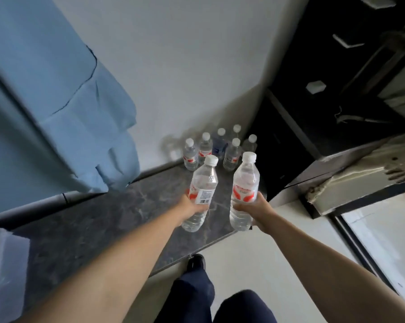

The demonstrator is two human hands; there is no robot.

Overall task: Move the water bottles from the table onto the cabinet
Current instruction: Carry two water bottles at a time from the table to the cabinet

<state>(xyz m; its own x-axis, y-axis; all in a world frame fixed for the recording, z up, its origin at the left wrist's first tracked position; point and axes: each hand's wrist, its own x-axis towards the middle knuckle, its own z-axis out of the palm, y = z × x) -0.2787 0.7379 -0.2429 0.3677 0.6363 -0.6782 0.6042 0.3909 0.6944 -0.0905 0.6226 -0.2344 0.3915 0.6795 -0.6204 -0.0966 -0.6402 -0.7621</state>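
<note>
Both hands round bottles above dark cabinet top

Soft, even daylight fills the wide-angle head view, throwing faint grey shadows of the clear plastic water bottles onto the pale wall, while the blue curtain smears with motion blur and straight edges bow toward the frame's corners.

Six bottles on cabinet top against wall; two held bottles in front.
</note>
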